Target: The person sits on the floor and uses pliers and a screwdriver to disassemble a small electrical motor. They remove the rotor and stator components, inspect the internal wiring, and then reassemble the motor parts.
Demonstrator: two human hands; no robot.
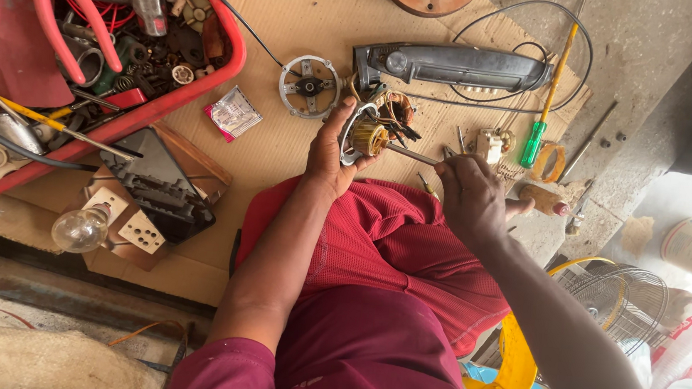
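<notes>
My left hand (329, 147) is clamped around a small fan motor (365, 134), holding it just above my lap over the cardboard sheet (295, 15). My right hand (471, 199) is closed on a thin metal tool (410, 153) whose tip meets the motor's brass-coloured core. Just beyond the motor I see a round metal bracket (309, 87) and a grey housing (453, 64). A green-handled screwdriver (543, 112) lies to the right, a red bin (120, 108) of tools to the left.
</notes>
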